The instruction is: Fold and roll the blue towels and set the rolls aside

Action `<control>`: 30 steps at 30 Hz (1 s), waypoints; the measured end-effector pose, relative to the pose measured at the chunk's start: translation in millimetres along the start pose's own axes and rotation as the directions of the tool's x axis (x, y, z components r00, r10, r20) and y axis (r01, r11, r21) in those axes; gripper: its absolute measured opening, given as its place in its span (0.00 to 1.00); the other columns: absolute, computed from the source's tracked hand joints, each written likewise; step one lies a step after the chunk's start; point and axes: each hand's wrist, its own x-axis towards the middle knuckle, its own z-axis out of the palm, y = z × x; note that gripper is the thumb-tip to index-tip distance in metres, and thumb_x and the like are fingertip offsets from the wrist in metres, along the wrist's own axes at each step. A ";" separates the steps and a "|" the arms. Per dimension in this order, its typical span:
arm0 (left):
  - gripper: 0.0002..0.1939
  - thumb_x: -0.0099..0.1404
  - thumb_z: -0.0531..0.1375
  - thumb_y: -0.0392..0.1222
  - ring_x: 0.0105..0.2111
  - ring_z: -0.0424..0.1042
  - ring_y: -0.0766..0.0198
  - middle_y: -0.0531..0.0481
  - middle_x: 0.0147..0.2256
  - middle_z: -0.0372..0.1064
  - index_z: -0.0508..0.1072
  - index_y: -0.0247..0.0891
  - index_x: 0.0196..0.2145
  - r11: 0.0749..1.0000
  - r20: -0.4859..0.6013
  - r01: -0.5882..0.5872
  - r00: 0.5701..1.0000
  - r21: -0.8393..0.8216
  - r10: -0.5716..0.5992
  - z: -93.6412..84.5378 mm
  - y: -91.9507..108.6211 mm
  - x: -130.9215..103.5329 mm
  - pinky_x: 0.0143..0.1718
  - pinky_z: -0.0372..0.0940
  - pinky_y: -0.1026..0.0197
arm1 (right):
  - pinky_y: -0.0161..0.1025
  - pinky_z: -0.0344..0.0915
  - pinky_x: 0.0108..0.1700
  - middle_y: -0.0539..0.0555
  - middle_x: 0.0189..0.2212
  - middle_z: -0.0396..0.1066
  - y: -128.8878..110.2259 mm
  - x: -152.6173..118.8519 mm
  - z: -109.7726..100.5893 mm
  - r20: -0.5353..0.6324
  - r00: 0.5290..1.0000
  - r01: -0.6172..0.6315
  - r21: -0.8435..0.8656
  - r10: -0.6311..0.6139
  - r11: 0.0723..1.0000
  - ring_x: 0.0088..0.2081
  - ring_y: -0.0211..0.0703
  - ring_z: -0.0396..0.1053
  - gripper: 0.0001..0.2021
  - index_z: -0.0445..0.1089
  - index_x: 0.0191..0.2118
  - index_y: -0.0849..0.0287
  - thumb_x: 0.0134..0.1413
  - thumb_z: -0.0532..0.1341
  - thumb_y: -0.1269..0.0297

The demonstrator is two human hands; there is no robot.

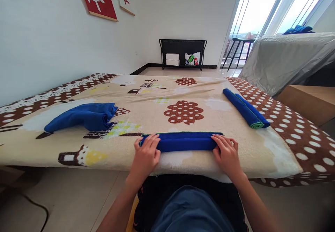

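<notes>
In front of me a blue towel (185,143) with green edging lies rolled almost to its far edge, where a narrow flat strip shows. My left hand (147,151) grips the left end of the roll, fingers on top and thumb at the near side. At the right end, my right hand (226,151) is closed round the roll in the same way. A finished-looking blue roll (244,108) with green edges rests to the right. On the left lies a loosely bunched blue cloth (82,116).
Everything lies on a patterned cream blanket (146,109) with a brown dotted border. Beyond stands a black rack (183,46) with white boxes. At right are a cardboard box (309,101), a sheet-covered piece (290,57) and a black stool (239,48).
</notes>
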 end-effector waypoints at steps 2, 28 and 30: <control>0.21 0.63 0.51 0.29 0.57 0.68 0.53 0.42 0.55 0.71 0.70 0.39 0.52 0.994 0.074 -0.105 0.991 -0.035 0.107 9.3 27.8 11.0 0.60 0.48 0.43 | 0.50 0.50 0.58 0.55 0.53 0.73 -29.0 7.6 10.8 0.017 1.000 0.012 0.023 -0.012 1.000 0.55 0.47 0.67 0.19 0.67 0.56 0.57 0.60 0.53 0.73; 0.21 0.71 0.52 0.40 0.56 0.68 0.51 0.38 0.56 0.69 0.64 0.35 0.60 0.954 0.105 -0.245 0.959 -0.170 0.265 51.8 75.0 20.5 0.59 0.60 0.44 | 0.50 0.49 0.62 0.57 0.60 0.67 -82.8 18.4 43.2 0.144 0.985 0.072 0.184 -0.099 0.980 0.62 0.49 0.62 0.22 0.62 0.63 0.57 0.65 0.52 0.65; 0.21 0.71 0.52 0.40 0.56 0.68 0.51 0.38 0.56 0.69 0.64 0.35 0.60 0.952 0.099 -0.250 0.958 -0.174 0.270 52.0 74.1 20.1 0.60 0.60 0.45 | 0.49 0.49 0.63 0.57 0.60 0.67 -82.2 18.1 42.6 0.142 0.985 0.076 0.181 -0.102 0.981 0.62 0.48 0.62 0.22 0.62 0.63 0.57 0.65 0.53 0.65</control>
